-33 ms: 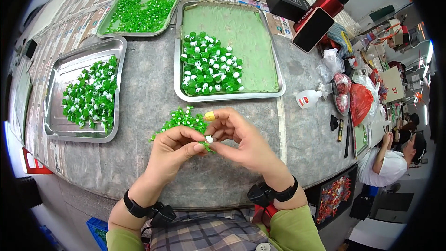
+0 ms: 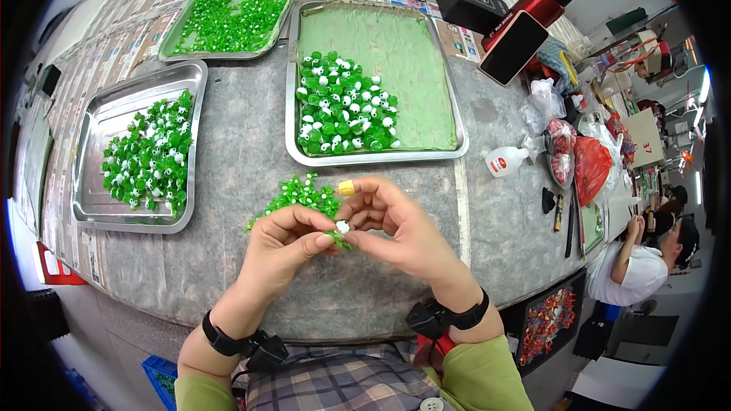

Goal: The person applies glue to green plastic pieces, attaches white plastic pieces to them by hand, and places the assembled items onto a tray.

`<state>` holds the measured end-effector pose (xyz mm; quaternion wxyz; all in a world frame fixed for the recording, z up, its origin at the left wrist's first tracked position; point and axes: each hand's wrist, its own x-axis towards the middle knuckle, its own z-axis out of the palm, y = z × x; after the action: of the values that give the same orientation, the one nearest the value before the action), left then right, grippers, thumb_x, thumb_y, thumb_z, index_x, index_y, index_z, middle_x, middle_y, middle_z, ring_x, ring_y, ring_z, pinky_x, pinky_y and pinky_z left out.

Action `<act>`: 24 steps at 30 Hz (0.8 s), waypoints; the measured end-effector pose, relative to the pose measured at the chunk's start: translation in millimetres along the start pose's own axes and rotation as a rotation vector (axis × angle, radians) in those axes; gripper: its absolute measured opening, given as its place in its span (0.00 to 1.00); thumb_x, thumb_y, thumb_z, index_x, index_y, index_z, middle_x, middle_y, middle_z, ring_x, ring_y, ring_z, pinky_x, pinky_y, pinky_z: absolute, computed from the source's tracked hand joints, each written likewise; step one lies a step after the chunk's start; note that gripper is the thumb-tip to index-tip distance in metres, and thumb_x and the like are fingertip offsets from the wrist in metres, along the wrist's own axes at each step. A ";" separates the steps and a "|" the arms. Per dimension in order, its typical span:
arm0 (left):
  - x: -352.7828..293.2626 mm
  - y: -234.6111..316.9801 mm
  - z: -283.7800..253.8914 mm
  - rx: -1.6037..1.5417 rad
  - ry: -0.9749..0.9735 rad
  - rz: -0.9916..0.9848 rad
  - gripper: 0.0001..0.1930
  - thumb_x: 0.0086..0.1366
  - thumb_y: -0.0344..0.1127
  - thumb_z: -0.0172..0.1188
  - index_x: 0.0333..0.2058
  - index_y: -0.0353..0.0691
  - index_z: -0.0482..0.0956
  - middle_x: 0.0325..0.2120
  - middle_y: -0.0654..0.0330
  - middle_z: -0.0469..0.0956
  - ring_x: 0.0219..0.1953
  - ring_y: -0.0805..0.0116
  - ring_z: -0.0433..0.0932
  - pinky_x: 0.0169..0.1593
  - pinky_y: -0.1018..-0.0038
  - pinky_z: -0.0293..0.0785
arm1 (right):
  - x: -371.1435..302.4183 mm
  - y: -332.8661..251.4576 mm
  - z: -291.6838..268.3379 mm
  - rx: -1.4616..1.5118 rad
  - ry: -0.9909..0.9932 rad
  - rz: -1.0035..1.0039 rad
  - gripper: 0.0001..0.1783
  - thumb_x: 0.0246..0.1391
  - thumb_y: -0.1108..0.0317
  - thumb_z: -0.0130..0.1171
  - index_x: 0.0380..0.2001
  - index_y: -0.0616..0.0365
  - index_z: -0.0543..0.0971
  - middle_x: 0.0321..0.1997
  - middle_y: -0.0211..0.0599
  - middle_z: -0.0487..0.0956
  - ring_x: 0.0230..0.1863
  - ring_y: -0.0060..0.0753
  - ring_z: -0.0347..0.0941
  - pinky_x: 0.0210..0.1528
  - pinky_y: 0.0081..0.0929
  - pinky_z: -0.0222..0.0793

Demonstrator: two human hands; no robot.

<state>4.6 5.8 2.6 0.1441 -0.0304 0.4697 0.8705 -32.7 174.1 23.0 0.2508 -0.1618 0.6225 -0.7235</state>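
Over the near middle of the table, my two hands meet at a small green and white plastic piece (image 2: 343,226) with a round white part like a head. My left hand (image 2: 283,247) is closed, thumb and forefinger pinching the piece's green part. My right hand (image 2: 407,236) closes on it from the other side, its fingers curled; a yellow wrap covers one fingertip. The fingers partly hide the piece. Just beyond my left fingers lies a loose heap of little green pieces with white spots (image 2: 301,192).
Beyond my hands stands a green-lined metal tray (image 2: 454,154) with green and white pieces. A silver tray (image 2: 91,183) is at left, another tray (image 2: 164,46) farther back. A white bottle (image 2: 505,160), phone (image 2: 514,47) and red bag (image 2: 592,170) lie right. Another person (image 2: 632,270) sits far right.
Hardly anything differs. The white part between my fingers has turned very slightly, and my right fingers have shifted a touch.
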 end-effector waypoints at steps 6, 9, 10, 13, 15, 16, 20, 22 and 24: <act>0.7 0.5 -4.3 -0.142 -0.060 0.046 0.05 0.51 0.26 0.55 0.29 0.34 0.71 0.26 0.58 0.74 0.28 0.71 0.73 0.33 0.77 0.72 | 2.4 3.8 -8.1 0.319 0.018 0.203 0.17 0.46 0.71 0.52 0.41 0.63 0.66 0.33 0.33 0.71 0.31 0.19 0.68 0.32 0.18 0.66; 0.4 1.2 -4.5 -0.117 -0.078 0.040 0.05 0.51 0.26 0.55 0.29 0.34 0.71 0.27 0.58 0.73 0.28 0.71 0.73 0.33 0.77 0.72 | 2.5 4.6 -4.7 0.330 -0.027 0.273 0.13 0.46 0.68 0.53 0.35 0.62 0.70 0.28 0.31 0.73 0.27 0.18 0.69 0.29 0.15 0.66; 0.1 1.3 -4.7 -0.115 -0.073 0.041 0.05 0.51 0.26 0.55 0.29 0.34 0.71 0.27 0.58 0.73 0.28 0.71 0.73 0.33 0.77 0.72 | 2.7 5.2 -4.5 0.345 -0.034 0.265 0.12 0.46 0.68 0.53 0.35 0.62 0.71 0.28 0.31 0.73 0.28 0.18 0.69 0.29 0.16 0.66; -0.5 1.5 -4.6 -0.117 -0.056 0.018 0.05 0.51 0.26 0.55 0.29 0.34 0.71 0.27 0.58 0.73 0.29 0.71 0.73 0.34 0.77 0.72 | 2.9 5.6 -1.0 0.374 -0.022 0.250 0.12 0.45 0.68 0.54 0.33 0.62 0.70 0.28 0.32 0.73 0.28 0.20 0.69 0.30 0.18 0.67; 0.0 1.4 -3.3 -0.125 -0.036 0.016 0.06 0.51 0.26 0.55 0.29 0.34 0.71 0.27 0.58 0.73 0.29 0.71 0.73 0.34 0.77 0.72 | 2.9 5.2 0.6 0.388 -0.002 0.242 0.12 0.44 0.69 0.54 0.33 0.63 0.70 0.28 0.33 0.73 0.27 0.22 0.70 0.31 0.20 0.67; 0.1 1.3 -3.3 -0.123 -0.034 0.016 0.06 0.51 0.26 0.55 0.29 0.34 0.71 0.27 0.58 0.73 0.29 0.71 0.73 0.34 0.77 0.72 | 2.9 5.5 1.1 0.408 0.013 0.258 0.12 0.44 0.69 0.54 0.32 0.63 0.70 0.28 0.33 0.73 0.28 0.23 0.70 0.31 0.20 0.67; 0.0 -0.1 -3.6 -0.100 -0.042 0.056 0.06 0.51 0.27 0.55 0.29 0.34 0.71 0.26 0.58 0.73 0.28 0.72 0.73 0.34 0.78 0.71 | 2.8 6.9 -1.0 0.439 -0.013 0.302 0.10 0.45 0.69 0.54 0.32 0.61 0.71 0.29 0.32 0.73 0.31 0.21 0.70 0.34 0.18 0.66; 0.1 -0.7 -3.4 -0.070 -0.050 0.076 0.06 0.51 0.27 0.55 0.29 0.34 0.71 0.26 0.58 0.73 0.28 0.72 0.73 0.34 0.78 0.71 | 2.8 7.0 -0.3 0.422 0.002 0.276 0.10 0.45 0.70 0.54 0.32 0.62 0.71 0.30 0.32 0.73 0.31 0.21 0.70 0.35 0.17 0.66; 0.4 -1.2 -3.0 -0.098 -0.008 0.068 0.06 0.51 0.27 0.55 0.29 0.34 0.71 0.25 0.59 0.73 0.28 0.73 0.73 0.33 0.79 0.71 | 1.8 6.0 1.0 0.403 0.017 0.251 0.09 0.44 0.72 0.54 0.32 0.62 0.71 0.30 0.32 0.73 0.32 0.20 0.70 0.35 0.17 0.66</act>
<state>4.3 4.1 -0.1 0.1148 -0.0180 0.4267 0.8969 -32.8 171.7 17.1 0.3607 -0.0235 0.4828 -0.7977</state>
